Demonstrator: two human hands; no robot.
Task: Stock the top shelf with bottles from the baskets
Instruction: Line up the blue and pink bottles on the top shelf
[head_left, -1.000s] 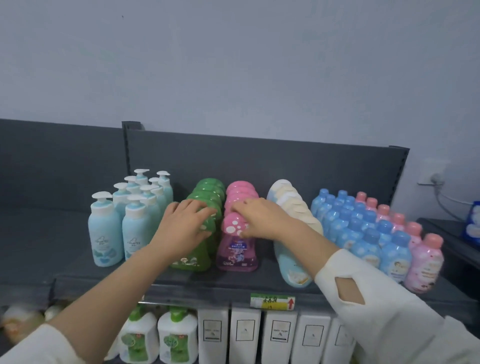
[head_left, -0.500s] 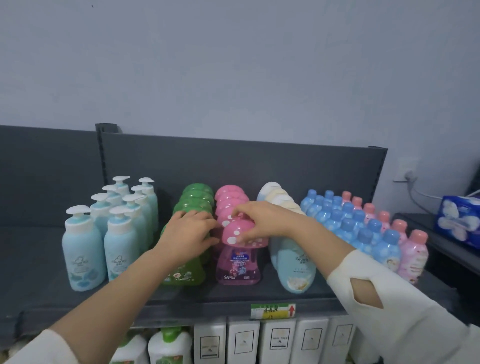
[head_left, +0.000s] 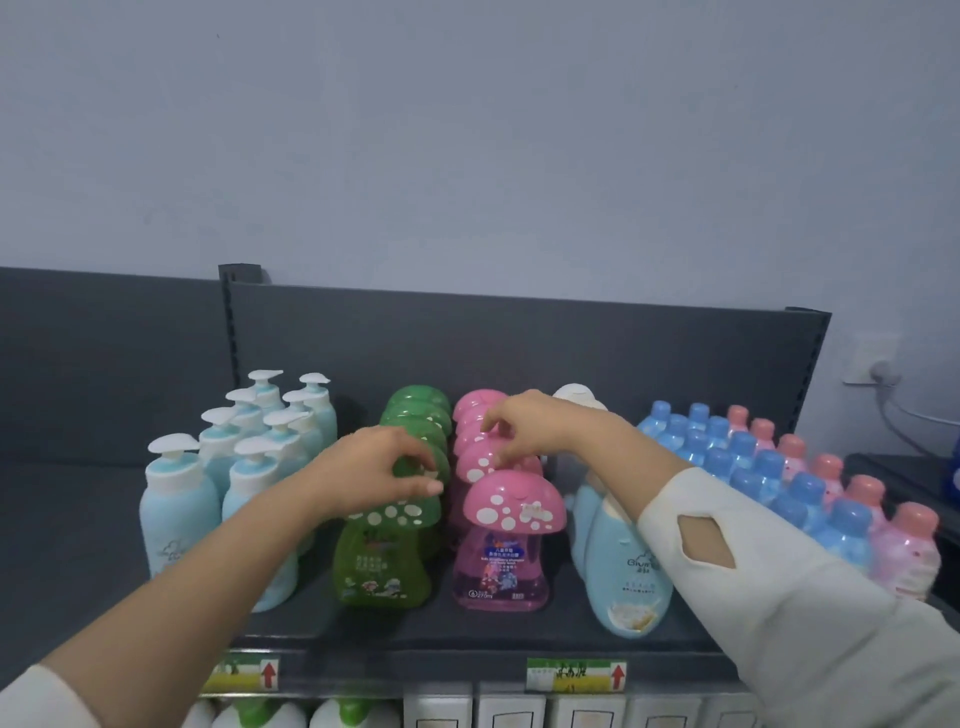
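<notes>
Two hands sat on bottle caps, top shelf (head_left: 467, 631).
Left hand (head_left: 374, 470) curled round second green cap (head_left: 441, 465); right hand (head_left: 524, 423), at its 2 o'clock, pinched pink cap (head_left: 478, 467) at 12 o'clock of front pink bottle (head_left: 501, 566).

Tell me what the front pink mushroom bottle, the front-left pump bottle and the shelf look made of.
Front pink mushroom bottle: plastic, a clear pink-tinted body you can see into, glossy opaque cap with highlights. Front-left pump bottle: opaque pale-blue plastic, satin, with a white pump. Shelf: probably painted metal, matte dark grey, slotted upright; can't be sure.
</notes>
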